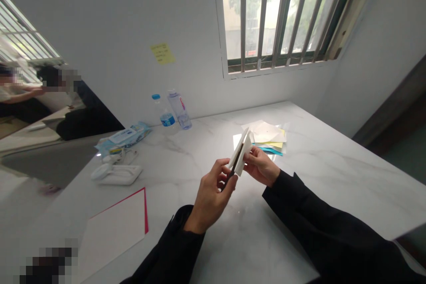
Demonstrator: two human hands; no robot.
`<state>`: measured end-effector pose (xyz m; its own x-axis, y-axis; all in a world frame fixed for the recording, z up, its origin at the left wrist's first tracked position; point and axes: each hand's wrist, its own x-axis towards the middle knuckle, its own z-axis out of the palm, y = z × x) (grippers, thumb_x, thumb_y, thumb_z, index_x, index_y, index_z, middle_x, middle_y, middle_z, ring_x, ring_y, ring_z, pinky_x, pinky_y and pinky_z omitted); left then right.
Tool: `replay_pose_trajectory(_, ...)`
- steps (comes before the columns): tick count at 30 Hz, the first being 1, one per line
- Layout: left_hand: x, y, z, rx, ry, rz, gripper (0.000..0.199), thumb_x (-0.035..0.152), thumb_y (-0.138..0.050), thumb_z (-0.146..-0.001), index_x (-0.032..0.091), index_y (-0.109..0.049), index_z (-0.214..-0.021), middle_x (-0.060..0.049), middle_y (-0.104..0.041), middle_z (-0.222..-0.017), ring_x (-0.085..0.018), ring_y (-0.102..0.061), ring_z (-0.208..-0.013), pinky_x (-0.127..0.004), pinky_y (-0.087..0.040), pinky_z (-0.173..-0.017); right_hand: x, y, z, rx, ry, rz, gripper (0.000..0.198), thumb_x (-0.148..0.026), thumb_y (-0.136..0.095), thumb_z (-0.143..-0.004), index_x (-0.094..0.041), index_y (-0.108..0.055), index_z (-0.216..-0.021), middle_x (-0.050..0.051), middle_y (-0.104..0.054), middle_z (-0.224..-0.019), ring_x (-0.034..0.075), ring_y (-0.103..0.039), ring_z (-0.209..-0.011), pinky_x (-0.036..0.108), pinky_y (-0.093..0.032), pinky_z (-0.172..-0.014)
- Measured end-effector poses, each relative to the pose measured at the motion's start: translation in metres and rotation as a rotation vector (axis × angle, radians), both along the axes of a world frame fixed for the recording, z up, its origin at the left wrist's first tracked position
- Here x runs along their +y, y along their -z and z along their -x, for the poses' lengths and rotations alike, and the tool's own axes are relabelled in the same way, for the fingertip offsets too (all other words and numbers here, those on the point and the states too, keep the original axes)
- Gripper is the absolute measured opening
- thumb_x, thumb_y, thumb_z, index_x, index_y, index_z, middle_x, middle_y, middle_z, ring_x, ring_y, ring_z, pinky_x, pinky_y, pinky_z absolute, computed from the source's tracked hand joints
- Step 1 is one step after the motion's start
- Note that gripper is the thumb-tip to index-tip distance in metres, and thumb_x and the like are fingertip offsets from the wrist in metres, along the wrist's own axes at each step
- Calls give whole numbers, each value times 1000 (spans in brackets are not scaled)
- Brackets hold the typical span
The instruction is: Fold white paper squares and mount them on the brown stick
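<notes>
My left hand (213, 193) is closed on a thin dark flat object (229, 178), seen edge-on; its exact kind does not show. White folded paper (245, 151) stands around the object's upper part, with one flap on each side. The fingers of my right hand (261, 166) pinch the right flap. Just behind my hands lies a loose pile of papers (264, 133) in white, yellow and blue, partly hidden by the folded paper and my right hand.
On the marble-patterned table (333, 164), white sheets with a red edge (115, 230) lie at left. Farther back are a white device (116, 174), a wipes pack (124, 135) and two bottles, one blue-capped (166, 117), one purplish (179, 111). People sit beyond a partition.
</notes>
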<state>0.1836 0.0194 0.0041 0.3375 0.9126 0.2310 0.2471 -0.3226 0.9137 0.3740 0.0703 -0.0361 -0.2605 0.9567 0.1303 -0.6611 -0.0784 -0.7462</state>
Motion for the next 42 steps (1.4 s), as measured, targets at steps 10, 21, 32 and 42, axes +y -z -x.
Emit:
replay_pose_trajectory(10,-11,-2,-3,-29,-26,37,9,31,-62,-93,23,-58,-92,6,-55,-59,-14,-55,-49,-24,-44,-48,-10,-9,-1,-19,-126,-30,45,-49,-101,-67,-19,-75,-90,4,-75,-87,18,-70,-81,31,-58,-77)
replay_pose_trajectory(21,-14,4,-3,-182,-52,141,35,46,-62,-97,22,-60,-72,5,-43,-47,-12,-44,-40,-25,-37,-42,-15,-10,0,25,-209,-137,42,-47,-100,-71,-22,-66,-72,-2,-60,-72,14,-54,-68,28,-51,-67)
replay_pose_trajectory(32,-16,-3,-5,-191,-53,132,30,49,-62,-98,20,-71,-98,5,-50,-45,-12,-42,-38,-25,-37,-41,-13,-8,-1,-9,-143,-216,35,-45,-98,-74,-21,-73,-77,0,-67,-73,16,-62,-67,30,-55,-65)
replay_pose_trajectory(42,-15,5,-5,-191,-143,62,31,47,-72,-95,17,-71,-89,2,-60,-57,-11,-51,-44,-23,-45,-43,-16,-14,0,-11,-91,-173,37,-45,-103,-64,-23,-74,-70,-2,-65,-65,15,-61,-66,31,-55,-69)
